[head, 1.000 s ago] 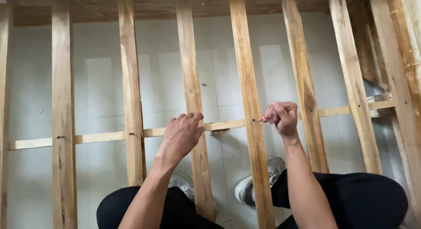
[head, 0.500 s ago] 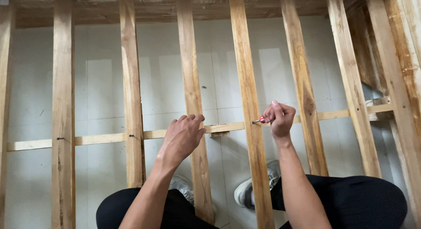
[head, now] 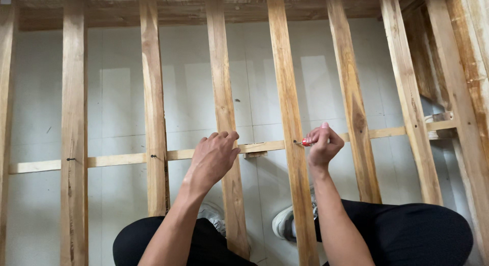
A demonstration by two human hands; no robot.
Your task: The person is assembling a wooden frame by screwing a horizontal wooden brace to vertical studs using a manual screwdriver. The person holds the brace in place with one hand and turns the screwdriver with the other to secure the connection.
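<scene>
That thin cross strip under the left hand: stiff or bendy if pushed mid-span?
The thin cross strip is far slimmer than the upright battens, so it probably flexes between them. It looks light. The left hand rests on it; the right hand holds a red-handled tool.

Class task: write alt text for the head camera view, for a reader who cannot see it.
A person's left hand presses on a thin horizontal wooden strip crossing upright wooden slats, while the right hand holds a small red-handled tool against one slat. Below are black-trousered legs, pale shoes and a light tiled floor.
</scene>
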